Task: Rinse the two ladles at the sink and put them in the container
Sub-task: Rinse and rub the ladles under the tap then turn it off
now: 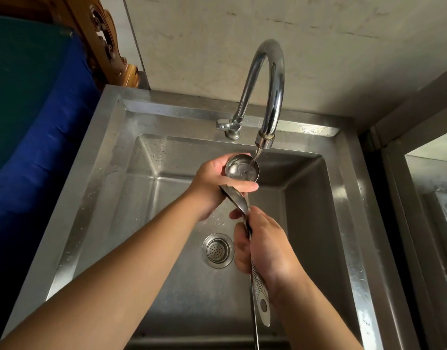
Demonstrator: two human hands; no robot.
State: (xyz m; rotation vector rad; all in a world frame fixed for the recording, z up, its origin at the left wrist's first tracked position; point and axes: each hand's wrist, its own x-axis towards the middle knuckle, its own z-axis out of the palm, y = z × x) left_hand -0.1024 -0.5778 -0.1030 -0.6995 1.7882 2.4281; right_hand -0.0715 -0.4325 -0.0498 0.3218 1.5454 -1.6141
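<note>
Over the steel sink (111,173), water runs from the curved tap (266,140) into the round bowl of one steel ladle (242,169). My left hand (212,188) cups that bowl, thumb along its near rim. A second ladle (238,200) lies just under it, its bowl turned sideways. My right hand (262,246) is closed around both handles, which stick out below my wrist; one flat engraved handle end (261,299) shows a hanging hole. No container is in view.
The round drain strainer (217,250) sits in the sink floor beneath my hands. A blue-covered surface (40,122) borders the sink on the left, with carved wood behind it. A steel frame (394,198) stands at the right, a plastered wall behind.
</note>
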